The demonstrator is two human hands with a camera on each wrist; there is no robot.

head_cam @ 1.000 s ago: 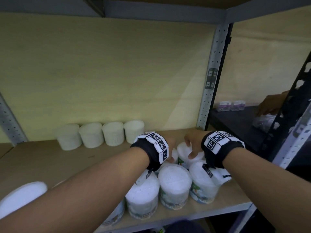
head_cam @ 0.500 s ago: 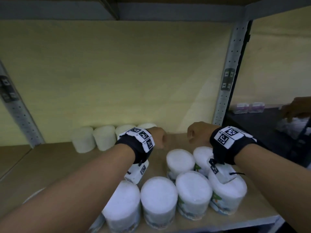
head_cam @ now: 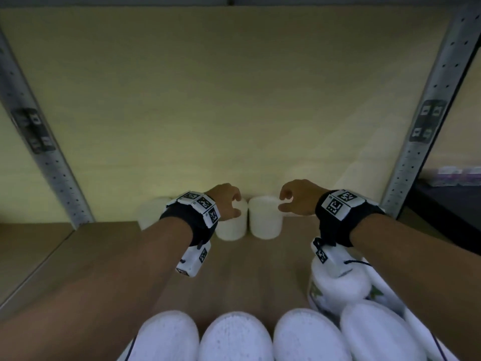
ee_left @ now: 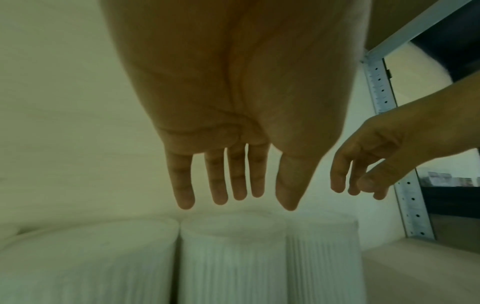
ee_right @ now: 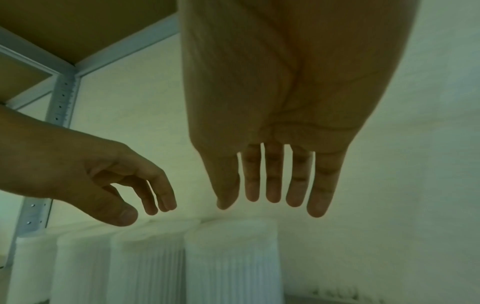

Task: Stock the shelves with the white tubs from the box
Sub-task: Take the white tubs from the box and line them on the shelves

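Observation:
Several plain white tubs stand in a row against the back wall of the shelf, two of them (head_cam: 265,217) (head_cam: 231,225) right under my hands. My left hand (head_cam: 230,201) hovers over the left one of that pair, fingers straight (ee_left: 235,185), holding nothing. Beside it, my right hand (head_cam: 291,199) hangs over the right-hand tub (ee_right: 231,257) with its fingers (ee_right: 272,185) pointing down, also empty. In both wrist views the fingertips sit just above the tub tops. More white tubs (head_cam: 234,337) with labels cluster along the shelf's front edge and under my right wrist (head_cam: 338,285).
The wooden shelf board (head_cam: 260,269) lies bare between the back row and the front cluster. Perforated metal uprights (head_cam: 52,162) (head_cam: 421,142) stand at both sides, with another shelf close overhead. A dark neighbouring shelf (head_cam: 447,204) at the right carries small packets.
Both hands left the front cluster of tubs, rose as loose fists, and now reach to the back row with fingers stretched out. The head has leaned in closer.

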